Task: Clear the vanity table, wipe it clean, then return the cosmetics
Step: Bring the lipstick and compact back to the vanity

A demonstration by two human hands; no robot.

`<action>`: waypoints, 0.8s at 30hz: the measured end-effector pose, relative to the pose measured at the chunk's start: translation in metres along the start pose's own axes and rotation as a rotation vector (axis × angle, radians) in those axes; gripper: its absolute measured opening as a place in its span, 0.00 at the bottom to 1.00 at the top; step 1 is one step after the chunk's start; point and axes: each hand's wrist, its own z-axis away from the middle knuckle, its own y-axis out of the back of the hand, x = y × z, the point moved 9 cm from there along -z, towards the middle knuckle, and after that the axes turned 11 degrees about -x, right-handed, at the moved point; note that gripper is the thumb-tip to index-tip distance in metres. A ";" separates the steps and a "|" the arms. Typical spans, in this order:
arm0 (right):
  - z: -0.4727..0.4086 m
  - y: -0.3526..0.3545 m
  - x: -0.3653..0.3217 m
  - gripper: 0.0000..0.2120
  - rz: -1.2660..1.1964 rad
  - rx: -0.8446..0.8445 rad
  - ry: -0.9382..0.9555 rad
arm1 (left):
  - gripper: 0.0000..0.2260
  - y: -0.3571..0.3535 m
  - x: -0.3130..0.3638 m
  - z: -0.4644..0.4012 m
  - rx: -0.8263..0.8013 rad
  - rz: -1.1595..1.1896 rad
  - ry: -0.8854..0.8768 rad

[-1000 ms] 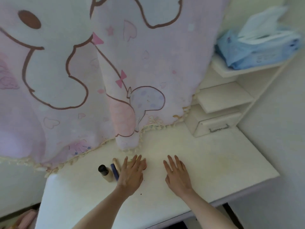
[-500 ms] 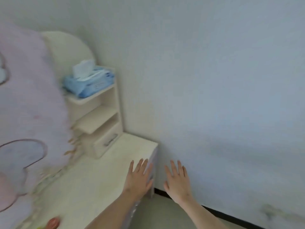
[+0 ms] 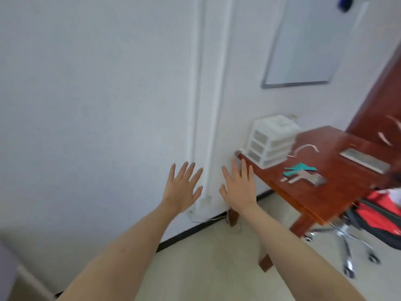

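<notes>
Both of the person's arms are extended forward at chest height. The left hand (image 3: 183,187) is spread wide, fingers splayed, palm facing away, and holds nothing. The right hand (image 3: 237,185) is likewise spread flat and empty. Neither hand touches any surface; both hang in the air in front of the white wall (image 3: 97,94).

Landmark: the red-brown desk (image 3: 321,192). The right hand is just left of the desk's near-left corner; the left hand is further left, in front of the vertical white pipe (image 3: 204,105) on the wall. On the desk, a white drawer unit (image 3: 271,142) stands at the back-left corner against the wall. Some teal and pale flat items (image 3: 300,173) lie near the middle of the desk, too blurred to identify. An office chair (image 3: 355,233) stands at the desk's front-right side.

The vanity table and the cosmetics are not in this view; their location cannot be determined from here.

Handling judgement: cosmetic containers are typically small, light and rigid, often with smooth, slippery walls, and glass ones are breakable. Grip each container around the body, at mid-height, with thumb opposed to fingers. Avoid lifting by the cap, which may come loose. Carry upright to limit leakage.
</notes>
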 end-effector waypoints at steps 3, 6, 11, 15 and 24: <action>0.005 0.018 0.100 0.26 0.026 0.063 -0.189 | 0.26 0.033 0.072 -0.057 0.149 0.060 -0.130; 0.015 0.016 0.184 0.27 0.069 0.085 -0.339 | 0.24 0.056 0.145 -0.109 0.212 0.108 -0.254; 0.018 -0.001 0.284 0.27 0.126 0.077 -0.484 | 0.23 0.068 0.240 -0.188 0.260 0.121 -0.416; 0.018 -0.028 0.364 0.26 0.115 0.047 -0.641 | 0.24 0.069 0.306 -0.250 0.215 0.156 -0.510; 0.006 -0.105 0.479 0.23 0.065 -0.063 -0.809 | 0.24 0.026 0.413 -0.347 0.078 0.147 -0.621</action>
